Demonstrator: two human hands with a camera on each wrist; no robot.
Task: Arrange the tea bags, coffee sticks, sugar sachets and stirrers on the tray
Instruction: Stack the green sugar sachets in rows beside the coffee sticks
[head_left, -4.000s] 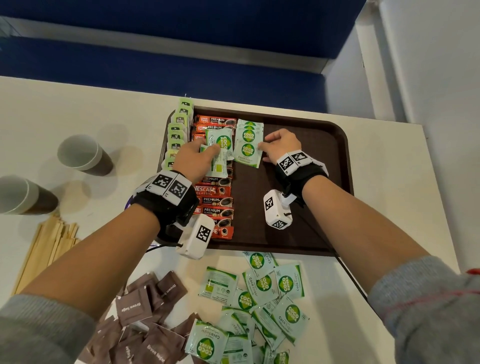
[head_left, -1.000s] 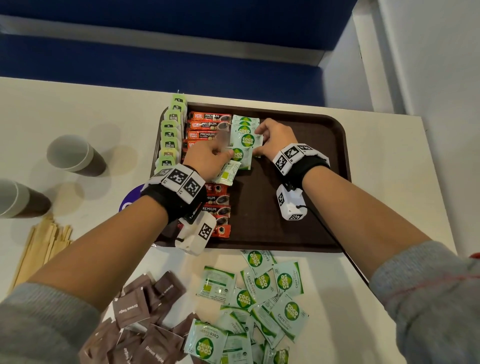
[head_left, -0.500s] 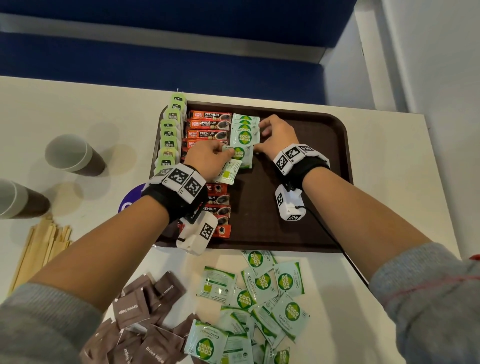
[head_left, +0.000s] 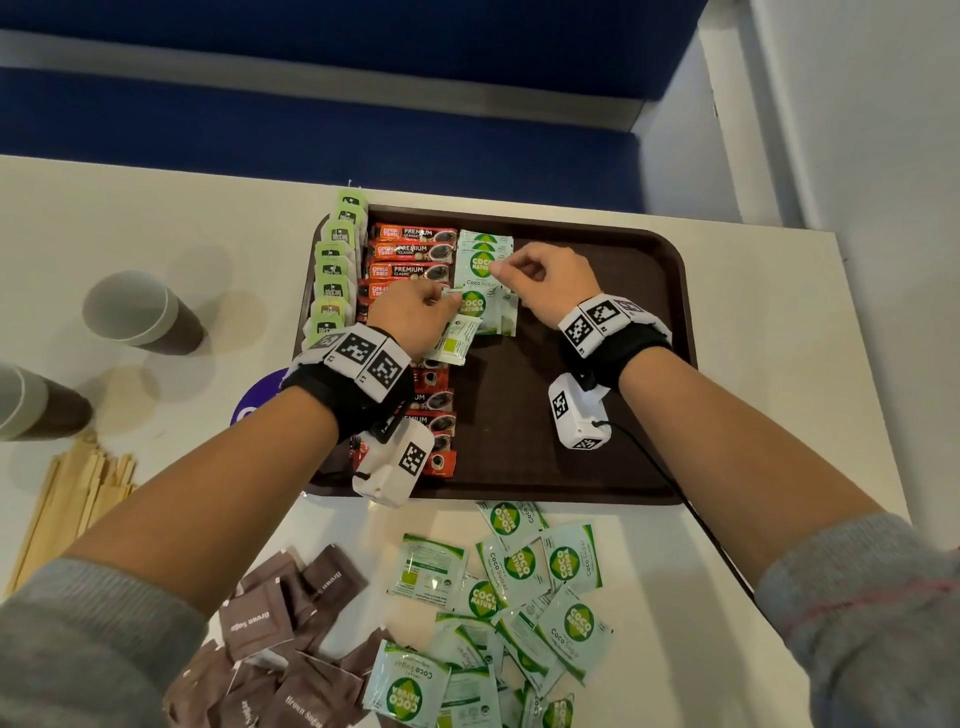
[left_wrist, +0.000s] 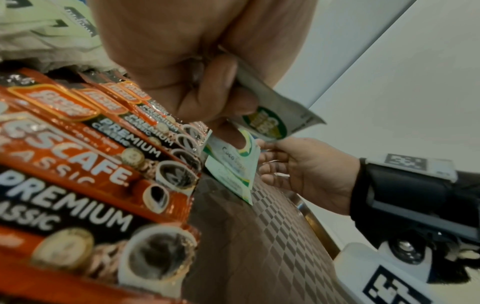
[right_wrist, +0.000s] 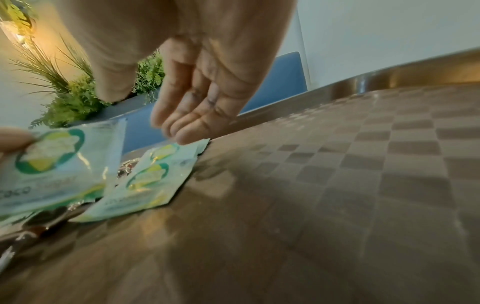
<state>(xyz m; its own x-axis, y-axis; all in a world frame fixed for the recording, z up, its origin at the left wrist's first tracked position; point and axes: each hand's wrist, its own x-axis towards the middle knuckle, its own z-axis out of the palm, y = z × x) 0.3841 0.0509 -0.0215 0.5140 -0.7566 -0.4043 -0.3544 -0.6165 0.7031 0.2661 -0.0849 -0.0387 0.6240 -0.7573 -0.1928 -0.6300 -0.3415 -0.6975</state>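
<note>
1. A brown tray (head_left: 649, 364) sits on the pale table (head_left: 779, 364), its far rim near the table's back edge and its right half bare.
2. Along the tray's left rim runs a column of green tea bags (head_left: 332, 275), overhanging that edge a little; just beside them lies a column of red coffee sticks (head_left: 410, 252).
3. Next comes a short row of green-and-white sugar sachets (head_left: 483, 260), overlapping one another and starting at the far rim.
4. The left hand (head_left: 410, 317) has its fingers curled round a small bunch of sachets (head_left: 457, 340), held over the coffee column.
5. The right hand (head_left: 545, 280) touches the right edge of the row with finger and thumb drawn together; from the wrist view I cannot say for sure whether it truly pinches a sachet or only nudges it.
6. On the table at the near side of the tray lies a loose heap of more green sachets (head_left: 519, 587), with brown sugar sachets (head_left: 280, 623) to its left.
7. Wooden stirrers (head_left: 72, 499) lie at the table's left, near two paper cups (head_left: 140, 312), well apart from the tray.
</note>
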